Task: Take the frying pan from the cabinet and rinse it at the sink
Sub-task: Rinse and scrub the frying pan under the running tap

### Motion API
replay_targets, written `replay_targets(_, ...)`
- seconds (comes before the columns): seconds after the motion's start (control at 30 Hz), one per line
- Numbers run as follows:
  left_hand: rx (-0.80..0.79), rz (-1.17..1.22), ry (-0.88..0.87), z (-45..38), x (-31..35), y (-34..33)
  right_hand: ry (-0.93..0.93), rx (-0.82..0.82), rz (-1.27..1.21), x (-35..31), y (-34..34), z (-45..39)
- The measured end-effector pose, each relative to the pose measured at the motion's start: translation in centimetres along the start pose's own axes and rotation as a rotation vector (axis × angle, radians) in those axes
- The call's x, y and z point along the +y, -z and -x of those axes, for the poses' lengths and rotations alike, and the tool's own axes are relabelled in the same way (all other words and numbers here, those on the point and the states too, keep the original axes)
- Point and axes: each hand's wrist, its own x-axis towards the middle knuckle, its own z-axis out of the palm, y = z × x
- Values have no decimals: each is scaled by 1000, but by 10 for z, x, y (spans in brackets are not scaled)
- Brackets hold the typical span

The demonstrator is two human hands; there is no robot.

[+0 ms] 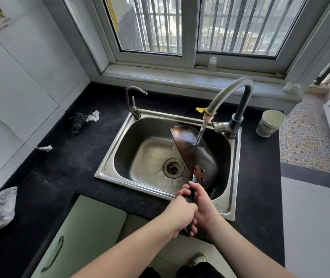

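A dark brown frying pan [192, 149] stands tilted on its edge inside the steel sink [120, 157], its underside turned to the right. Water runs from the tall grey tap [232, 91] onto the pan's underside. Both hands hold the pan's black handle over the sink's front rim. My left hand [180, 211] grips the handle lower down, and my right hand [202, 205] wraps round it from the right, fingers curled.
A small second tap [133, 101] stands at the sink's back left. A scrubber and white rag [81, 120] lie on the black counter. A paper cup [270, 122] stands right of the tap. A green cabinet door [83, 233] hangs open below.
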Motion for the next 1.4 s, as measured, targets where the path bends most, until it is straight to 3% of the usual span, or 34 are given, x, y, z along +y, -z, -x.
replay_targets(0.73,31,-159,4,2,-35,-14,-51,45,94,10,22,9)
replay_targets(1.4,3,72,26,-7,-8,4,-18,51,158,2,-8,-3)
